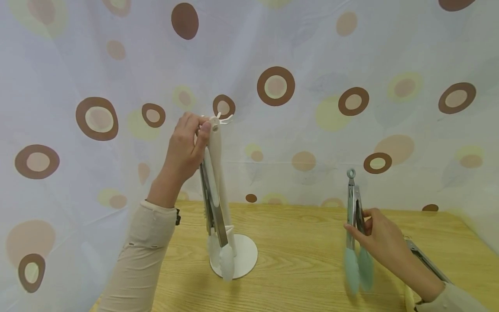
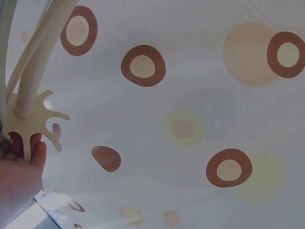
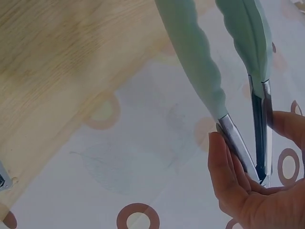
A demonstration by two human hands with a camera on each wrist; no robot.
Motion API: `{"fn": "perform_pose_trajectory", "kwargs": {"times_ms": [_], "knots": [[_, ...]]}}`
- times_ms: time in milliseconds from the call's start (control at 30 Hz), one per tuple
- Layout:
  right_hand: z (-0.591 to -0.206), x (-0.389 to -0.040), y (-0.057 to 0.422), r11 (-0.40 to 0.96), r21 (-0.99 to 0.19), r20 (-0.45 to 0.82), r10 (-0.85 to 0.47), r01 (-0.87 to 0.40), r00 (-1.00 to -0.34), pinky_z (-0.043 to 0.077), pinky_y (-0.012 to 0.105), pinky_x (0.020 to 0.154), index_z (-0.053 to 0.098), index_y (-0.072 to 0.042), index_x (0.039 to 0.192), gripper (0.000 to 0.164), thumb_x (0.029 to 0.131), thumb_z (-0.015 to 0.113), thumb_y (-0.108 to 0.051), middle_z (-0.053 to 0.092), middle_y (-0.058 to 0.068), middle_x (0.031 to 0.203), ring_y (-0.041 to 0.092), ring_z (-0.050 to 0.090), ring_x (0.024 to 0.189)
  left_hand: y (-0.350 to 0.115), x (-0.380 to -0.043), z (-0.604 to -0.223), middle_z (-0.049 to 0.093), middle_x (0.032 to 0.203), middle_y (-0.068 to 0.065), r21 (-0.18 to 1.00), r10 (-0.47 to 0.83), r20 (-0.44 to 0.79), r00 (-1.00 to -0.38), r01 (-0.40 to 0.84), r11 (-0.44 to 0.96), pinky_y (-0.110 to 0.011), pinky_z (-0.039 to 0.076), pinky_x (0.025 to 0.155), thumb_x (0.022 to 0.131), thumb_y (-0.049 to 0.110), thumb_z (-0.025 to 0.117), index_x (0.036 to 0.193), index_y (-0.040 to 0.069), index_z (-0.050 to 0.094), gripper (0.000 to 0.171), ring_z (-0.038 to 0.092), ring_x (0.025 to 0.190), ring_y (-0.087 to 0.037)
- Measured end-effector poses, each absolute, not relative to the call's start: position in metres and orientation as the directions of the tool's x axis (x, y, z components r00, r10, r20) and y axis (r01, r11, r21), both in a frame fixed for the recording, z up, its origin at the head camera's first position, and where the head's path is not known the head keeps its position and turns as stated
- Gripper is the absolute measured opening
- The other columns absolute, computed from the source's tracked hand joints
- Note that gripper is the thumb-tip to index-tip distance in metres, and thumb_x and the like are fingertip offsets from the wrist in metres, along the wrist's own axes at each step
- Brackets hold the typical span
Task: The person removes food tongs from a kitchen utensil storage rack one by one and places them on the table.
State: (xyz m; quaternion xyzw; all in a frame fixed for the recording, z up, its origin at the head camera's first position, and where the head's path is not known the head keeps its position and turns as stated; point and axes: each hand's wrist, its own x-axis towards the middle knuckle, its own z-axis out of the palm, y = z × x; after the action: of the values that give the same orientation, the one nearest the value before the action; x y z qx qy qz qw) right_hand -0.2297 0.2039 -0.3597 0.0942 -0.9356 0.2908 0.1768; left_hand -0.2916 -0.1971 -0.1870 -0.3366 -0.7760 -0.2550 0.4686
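Observation:
At the top of a white utensil stand (image 1: 246, 255) my left hand (image 1: 183, 145) pinches the upper end of metal tongs with white tips (image 1: 227, 262). These tongs hang down alongside the post, tips over the round base. The left wrist view shows the stand's ring of curved hooks (image 2: 34, 128) from above, with fingers curled beneath its edge. My right hand (image 1: 383, 238) grips mint-green-tipped tongs (image 1: 352, 271) around their metal arms. They are upright, loop end up and tips down, with the two arms spread slightly apart, as the right wrist view also shows.
Under my right forearm lies another metal pair of tongs (image 1: 427, 261), beside a pale rim (image 1: 408, 299) partly hidden by the arm. The wooden table (image 1: 296, 247) ends against a patterned curtain (image 1: 241, 47) at the back and left.

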Motion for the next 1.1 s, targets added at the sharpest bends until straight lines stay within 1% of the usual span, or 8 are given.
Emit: {"fn": "perform_pose_trajectory", "kwargs": {"times_ms": [367,633,733,933,1100], "knots": [[-0.369,-0.229,0.212,0.836,-0.502,0.291,-0.075,-0.219,-0.954,0.037,0.028,0.046,0.047,0.014,0.109,0.055,0.092,0.064,-0.036,0.055,0.003,0.068,0.015,0.047,0.053,-0.197,-0.292,-0.187,0.049,0.09,-0.019,0.073,0.283,0.901,-0.327,0.759,0.647,-0.044,0.039,0.076,0.103,0.036,0.033,0.097,-0.004,0.055,0.047,0.046,0.085,-0.034],[-0.376,-0.229,0.215,0.859,-0.473,0.247,-0.085,-0.197,-0.965,0.04,0.031,0.046,0.047,0.014,0.104,0.056,0.092,0.063,-0.038,0.056,0.003,0.066,0.014,0.049,0.05,-0.197,-0.292,-0.187,0.048,0.09,-0.019,0.072,0.286,0.899,-0.33,0.759,0.647,-0.044,0.039,0.076,0.103,0.039,0.031,0.097,-0.004,0.055,0.049,0.046,0.086,-0.034],[-0.378,-0.23,0.216,0.866,-0.462,0.233,-0.089,-0.19,-0.968,0.04,0.031,0.046,0.048,0.014,0.103,0.056,0.092,0.063,-0.038,0.056,0.004,0.067,0.014,0.049,0.05,-0.197,-0.291,-0.187,0.048,0.09,-0.019,0.073,0.287,0.899,-0.33,0.76,0.646,-0.044,0.039,0.076,0.104,0.041,0.029,0.096,-0.004,0.055,0.052,0.046,0.085,-0.033],[-0.382,-0.232,0.217,0.864,-0.476,0.165,-0.094,-0.163,-0.982,0.04,0.032,0.045,0.047,0.015,0.104,0.057,0.092,0.064,-0.038,0.057,0.006,0.069,0.014,0.05,0.048,-0.197,-0.292,-0.187,0.05,0.09,-0.019,0.073,0.273,0.907,-0.32,0.758,0.648,-0.044,0.039,0.075,0.103,0.047,0.027,0.097,-0.005,0.057,0.06,0.046,0.084,-0.033],[-0.386,-0.234,0.217,0.864,-0.475,0.166,-0.102,-0.17,-0.981,0.039,0.031,0.043,0.049,0.013,0.1,0.053,0.091,0.065,-0.036,0.056,0.006,0.067,0.014,0.048,0.046,-0.197,-0.293,-0.187,0.05,0.09,-0.019,0.069,0.271,0.91,-0.314,0.758,0.649,-0.043,0.039,0.075,0.103,0.046,0.029,0.096,-0.005,0.057,0.058,0.046,0.084,-0.034]]}}
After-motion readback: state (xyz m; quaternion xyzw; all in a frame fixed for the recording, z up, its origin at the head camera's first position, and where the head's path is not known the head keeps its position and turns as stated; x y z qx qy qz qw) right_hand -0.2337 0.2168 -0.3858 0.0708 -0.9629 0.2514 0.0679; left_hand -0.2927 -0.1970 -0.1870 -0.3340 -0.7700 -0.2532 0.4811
